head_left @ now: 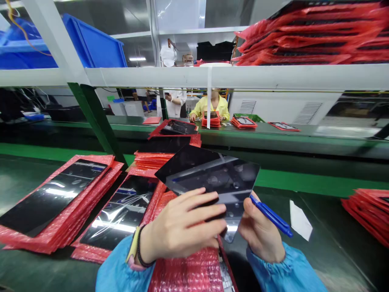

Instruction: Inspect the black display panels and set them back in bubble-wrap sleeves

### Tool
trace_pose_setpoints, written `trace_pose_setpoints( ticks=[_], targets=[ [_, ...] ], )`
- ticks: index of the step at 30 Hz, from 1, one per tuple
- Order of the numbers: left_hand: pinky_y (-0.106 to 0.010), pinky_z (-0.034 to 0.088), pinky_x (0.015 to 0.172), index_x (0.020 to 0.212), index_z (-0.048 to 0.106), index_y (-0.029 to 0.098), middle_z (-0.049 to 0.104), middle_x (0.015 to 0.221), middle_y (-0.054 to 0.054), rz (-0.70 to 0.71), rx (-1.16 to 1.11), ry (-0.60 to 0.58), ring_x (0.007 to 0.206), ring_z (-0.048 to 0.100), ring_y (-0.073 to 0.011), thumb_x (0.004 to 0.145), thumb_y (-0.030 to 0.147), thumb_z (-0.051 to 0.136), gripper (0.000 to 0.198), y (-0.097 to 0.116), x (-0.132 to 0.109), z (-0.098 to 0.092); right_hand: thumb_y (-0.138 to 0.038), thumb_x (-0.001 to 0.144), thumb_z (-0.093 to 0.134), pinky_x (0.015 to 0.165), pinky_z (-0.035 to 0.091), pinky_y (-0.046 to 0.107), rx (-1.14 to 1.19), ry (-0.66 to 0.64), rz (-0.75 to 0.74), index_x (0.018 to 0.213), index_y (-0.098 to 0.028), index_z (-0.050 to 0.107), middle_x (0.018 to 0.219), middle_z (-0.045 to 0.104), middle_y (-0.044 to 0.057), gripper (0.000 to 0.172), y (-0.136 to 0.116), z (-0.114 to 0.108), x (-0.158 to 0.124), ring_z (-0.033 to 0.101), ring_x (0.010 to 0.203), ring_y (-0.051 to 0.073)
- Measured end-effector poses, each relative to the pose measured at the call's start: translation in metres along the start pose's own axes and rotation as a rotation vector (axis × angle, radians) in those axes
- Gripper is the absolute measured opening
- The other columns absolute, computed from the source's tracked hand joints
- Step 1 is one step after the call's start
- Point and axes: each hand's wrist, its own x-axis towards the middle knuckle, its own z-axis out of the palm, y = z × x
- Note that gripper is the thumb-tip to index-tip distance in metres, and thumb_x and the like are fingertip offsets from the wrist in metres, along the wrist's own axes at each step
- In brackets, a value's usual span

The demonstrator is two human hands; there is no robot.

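1 black panel (209,170) just ahead of the 2 hands, tilted, long axis far-left to near-right. Right hand (261,231) nearer: grips the right short edge plus blue pen (272,217). Left hand (185,227) open, fingers over near long side; contact unclear.

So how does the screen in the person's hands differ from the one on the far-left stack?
The held screen is raised and tilted, while the far-left screen lies on red bubble wrap. The right hand grips the held screen's edge; no hand touches the far-left screen. The held screen shows several round marks; none are plain on the far-left screen. Both are dark, flat and glossy, with reflected light.
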Motion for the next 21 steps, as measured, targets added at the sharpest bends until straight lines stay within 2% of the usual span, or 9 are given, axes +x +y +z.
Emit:
trace_pose_setpoints(
  ticks=[2,3,5,9,11,13,17,19,21],
  targets=[
    [-0.047,0.048,0.104,0.1,0.067,0.011,0.075,0.105,-0.013,0.058,-0.071,0.041,0.117,0.061,-0.0301,0.087,0.014,0.062,0.014,0.006,0.002,0.002,-0.047,0.066,0.082,0.086,0.057,0.042,0.0,-0.023,-0.022,0.118,-0.03,0.061,0.109,0.074,0.007,0.058,0.004,-0.002,-0.003,0.071,0.097,0.03],
    [-0.047,0.049,0.103,0.098,0.065,0.011,0.075,0.102,-0.013,0.028,-0.114,0.06,0.115,0.063,-0.0292,0.087,0.009,0.058,0.013,0.009,0.001,0.004,-0.046,0.066,0.082,0.088,0.056,0.042,-0.003,-0.031,-0.038,0.119,-0.031,0.06,0.108,0.074,0.006,0.059,0.006,-0.003,-0.004,0.071,0.099,0.03],
    [-0.043,0.053,0.099,0.103,0.062,0.013,0.075,0.102,-0.012,-0.132,-0.219,0.145,0.111,0.066,-0.0257,0.088,0.003,0.052,0.021,0.014,-0.002,0.007,-0.046,0.066,0.083,0.091,0.054,0.042,-0.016,-0.05,-0.055,0.121,-0.032,0.06,0.109,0.074,0.006,0.061,0.007,-0.003,-0.006,0.069,0.103,0.03],
    [-0.03,0.057,0.09,0.105,0.061,0.02,0.074,0.104,-0.004,-0.543,-0.374,0.414,0.101,0.07,-0.0175,0.09,0.0,0.05,0.028,0.016,-0.01,0.013,-0.046,0.065,0.083,0.096,0.052,0.045,-0.02,-0.095,-0.02,0.125,-0.036,0.058,0.114,0.072,0.005,0.066,0.003,-0.001,-0.011,0.065,0.112,0.032],
    [-0.028,0.056,0.089,0.1,0.063,0.023,0.073,0.099,-0.001,-0.65,-0.357,0.493,0.098,0.07,-0.0154,0.091,0.003,0.051,0.025,0.012,-0.011,0.013,-0.045,0.066,0.084,0.097,0.051,0.046,0.001,-0.102,-0.019,0.127,-0.038,0.056,0.117,0.071,0.004,0.067,0.001,0.0,-0.013,0.064,0.115,0.032],
    [-0.026,0.053,0.086,0.092,0.064,0.023,0.071,0.091,0.0,-0.683,-0.247,0.56,0.094,0.068,-0.0143,0.09,0.008,0.054,0.018,0.006,-0.01,0.01,-0.044,0.065,0.084,0.098,0.051,0.047,0.023,-0.078,-0.042,0.127,-0.039,0.056,0.118,0.071,0.004,0.069,0.0,0.001,-0.015,0.063,0.116,0.032],
    [-0.021,0.046,0.064,0.082,0.057,0.022,0.06,0.069,0.004,-0.876,-0.096,0.561,0.065,0.058,-0.0096,0.093,0.02,0.053,0.012,-0.006,-0.011,0.001,-0.043,0.065,0.085,0.099,0.05,0.047,0.058,-0.02,-0.116,0.121,-0.038,0.062,0.119,0.07,0.004,0.061,0.003,-0.004,-0.017,0.063,0.115,0.032],
    [-0.021,0.042,0.056,0.083,0.052,0.022,0.055,0.058,0.006,-1.009,-0.19,0.526,0.054,0.052,-0.009,0.096,0.027,0.049,0.014,-0.011,-0.013,-0.004,-0.041,0.065,0.084,0.1,0.05,0.046,0.074,-0.024,-0.138,0.115,-0.04,0.065,0.119,0.071,0.002,0.054,0.003,-0.008,-0.017,0.065,0.114,0.03],
    [-0.02,0.042,0.055,0.084,0.051,0.022,0.053,0.055,0.007,-1.082,-0.348,0.55,0.051,0.051,-0.0089,0.096,0.033,0.049,0.016,-0.016,-0.014,-0.005,-0.041,0.066,0.084,0.099,0.051,0.045,0.087,-0.029,-0.142,0.112,-0.04,0.067,0.116,0.072,0.0,0.049,0.001,-0.011,-0.016,0.067,0.11,0.029]
  ],
)
